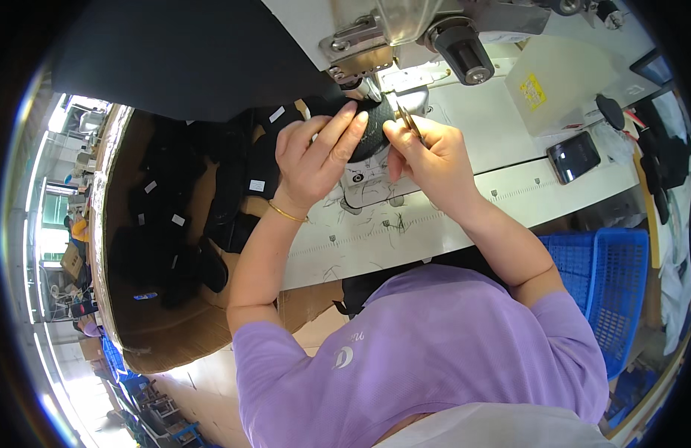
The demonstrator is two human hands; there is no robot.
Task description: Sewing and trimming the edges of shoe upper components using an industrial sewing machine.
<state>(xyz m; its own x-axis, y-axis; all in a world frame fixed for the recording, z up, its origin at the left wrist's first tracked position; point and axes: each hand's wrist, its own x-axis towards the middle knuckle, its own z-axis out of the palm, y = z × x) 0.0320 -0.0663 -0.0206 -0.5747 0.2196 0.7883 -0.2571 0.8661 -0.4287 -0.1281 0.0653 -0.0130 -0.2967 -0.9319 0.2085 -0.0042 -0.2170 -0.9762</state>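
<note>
My left hand (315, 153) is at the left edge of a small black textured fabric piece (371, 136), its fingers extended and pressed together against the edge. That piece lies under the head of a sewing machine (358, 66), close to the needle area. In my right hand (433, 155) is a pair of dark pointed tweezers (410, 122), pinched between thumb and fingers. Their tips point up toward the presser foot (372, 88), just right of the fabric. The underside of the fabric and part of my left fingertips' contact are hidden.
A large cardboard box (166, 347) full of black pieces with white labels stands at left. Thread scraps litter the white machine table (435, 233). A dark phone-like device (573, 157) lies on the right, above a blue plastic basket (614, 291). A black panel (188, 60) hangs upper left.
</note>
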